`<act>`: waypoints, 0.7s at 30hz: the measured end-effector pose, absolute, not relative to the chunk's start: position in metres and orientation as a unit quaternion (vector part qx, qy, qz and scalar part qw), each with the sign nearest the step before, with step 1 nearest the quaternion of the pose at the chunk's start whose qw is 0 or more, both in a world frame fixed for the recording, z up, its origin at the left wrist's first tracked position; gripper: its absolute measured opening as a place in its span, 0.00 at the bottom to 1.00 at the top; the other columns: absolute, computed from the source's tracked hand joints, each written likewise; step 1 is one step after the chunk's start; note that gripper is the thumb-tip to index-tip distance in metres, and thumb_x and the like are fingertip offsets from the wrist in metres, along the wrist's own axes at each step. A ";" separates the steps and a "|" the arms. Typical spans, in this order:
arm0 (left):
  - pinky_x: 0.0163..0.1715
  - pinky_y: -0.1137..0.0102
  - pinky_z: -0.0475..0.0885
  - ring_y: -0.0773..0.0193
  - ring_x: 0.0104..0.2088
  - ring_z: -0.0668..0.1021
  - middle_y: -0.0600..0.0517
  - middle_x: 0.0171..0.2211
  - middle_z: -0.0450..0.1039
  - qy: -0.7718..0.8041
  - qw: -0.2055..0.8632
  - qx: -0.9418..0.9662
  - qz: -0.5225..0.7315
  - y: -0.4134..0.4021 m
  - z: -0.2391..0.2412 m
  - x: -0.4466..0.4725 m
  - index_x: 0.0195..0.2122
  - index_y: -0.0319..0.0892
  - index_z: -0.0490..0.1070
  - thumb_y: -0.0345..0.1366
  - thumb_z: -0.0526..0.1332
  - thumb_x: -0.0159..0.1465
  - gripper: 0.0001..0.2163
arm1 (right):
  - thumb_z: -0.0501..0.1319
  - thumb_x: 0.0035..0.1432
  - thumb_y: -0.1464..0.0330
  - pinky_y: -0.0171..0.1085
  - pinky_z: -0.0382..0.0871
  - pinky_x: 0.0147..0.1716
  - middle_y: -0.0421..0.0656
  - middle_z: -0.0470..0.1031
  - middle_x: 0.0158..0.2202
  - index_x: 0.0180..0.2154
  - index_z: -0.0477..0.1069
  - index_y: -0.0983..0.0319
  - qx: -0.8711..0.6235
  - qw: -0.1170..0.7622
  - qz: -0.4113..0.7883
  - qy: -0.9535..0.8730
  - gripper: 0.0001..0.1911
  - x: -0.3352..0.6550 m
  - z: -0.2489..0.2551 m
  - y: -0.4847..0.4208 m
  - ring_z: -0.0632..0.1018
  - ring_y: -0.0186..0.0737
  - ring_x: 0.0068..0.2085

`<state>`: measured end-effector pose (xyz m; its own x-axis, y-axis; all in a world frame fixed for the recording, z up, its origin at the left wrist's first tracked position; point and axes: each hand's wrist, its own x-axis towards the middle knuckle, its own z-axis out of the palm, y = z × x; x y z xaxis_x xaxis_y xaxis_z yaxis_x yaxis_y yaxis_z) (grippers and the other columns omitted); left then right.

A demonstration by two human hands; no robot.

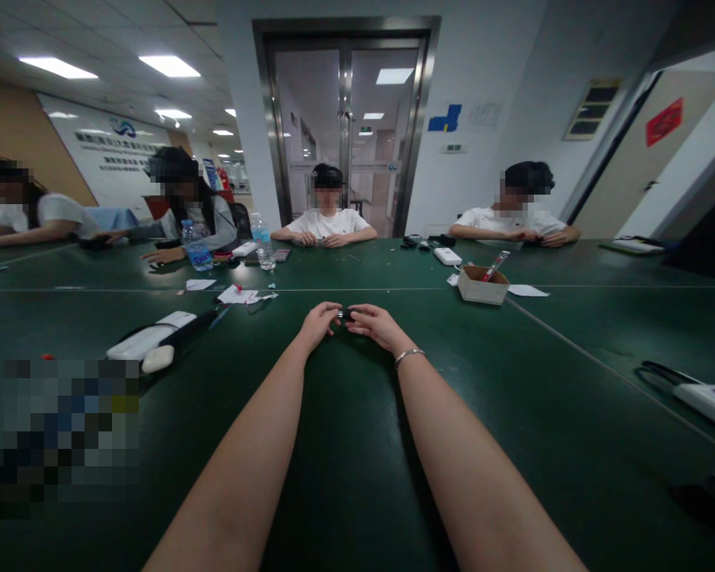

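Over the middle of the green table [357,445], both arms reach forward and the fingertips almost meet. Between them is a small black object with a shiny silver end [345,314], too small to name for certain. My left hand [320,324] pinches it at the silver end. On the black end, the thumb and fingers of my right hand [380,326] are closed. A silver bracelet [409,357] circles my right wrist. Part of the small object is hidden by the fingers.
Beyond the hands lie paper scraps [237,295] and a cardboard box [482,287] with a tube-like item. Water bottles [197,248] stand far left. White devices with dark straps [152,338] lie left, another [712,403] right. Several people sit across the table.
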<state>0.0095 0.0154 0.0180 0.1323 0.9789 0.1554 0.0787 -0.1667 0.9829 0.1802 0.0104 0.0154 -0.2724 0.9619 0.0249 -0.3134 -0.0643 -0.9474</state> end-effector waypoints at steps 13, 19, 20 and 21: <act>0.17 0.77 0.66 0.73 0.17 0.67 0.54 0.22 0.66 0.463 0.451 0.591 0.482 0.017 0.016 0.008 0.41 0.37 0.70 0.35 0.55 0.61 0.11 | 0.61 0.54 0.80 0.37 0.77 0.37 0.47 0.76 0.35 0.39 0.70 0.67 -0.357 0.492 0.644 -0.464 0.09 0.179 0.019 0.009 0.80 0.38 0.32; 0.17 0.78 0.66 0.73 0.18 0.67 0.54 0.22 0.67 0.466 0.449 0.596 0.476 0.016 0.017 0.008 0.41 0.37 0.70 0.34 0.54 0.62 0.10 | 0.60 0.55 0.81 0.35 0.77 0.35 0.47 0.76 0.35 0.39 0.70 0.67 -0.355 0.493 0.645 -0.463 0.09 0.179 0.019 0.009 0.80 0.38 0.32; 0.17 0.78 0.65 0.73 0.17 0.67 0.54 0.21 0.66 0.463 0.451 0.597 0.475 0.016 0.016 0.009 0.41 0.36 0.70 0.35 0.54 0.62 0.11 | 0.60 0.55 0.81 0.35 0.77 0.36 0.47 0.76 0.35 0.38 0.70 0.67 -0.355 0.493 0.645 -0.464 0.09 0.179 0.019 0.008 0.80 0.38 0.32; 0.17 0.78 0.65 0.72 0.17 0.67 0.54 0.20 0.66 0.460 0.453 0.598 0.474 0.016 0.016 0.009 0.40 0.36 0.70 0.36 0.53 0.63 0.11 | 0.61 0.54 0.81 0.35 0.77 0.36 0.46 0.76 0.34 0.38 0.70 0.67 -0.354 0.493 0.645 -0.464 0.09 0.179 0.019 0.008 0.80 0.37 0.32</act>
<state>0.0088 0.0165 0.0163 0.1260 0.9805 0.1508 0.1212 -0.1661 0.9786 0.1788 0.0083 0.0188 -0.2637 0.9646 0.0001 -0.3066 -0.0838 -0.9482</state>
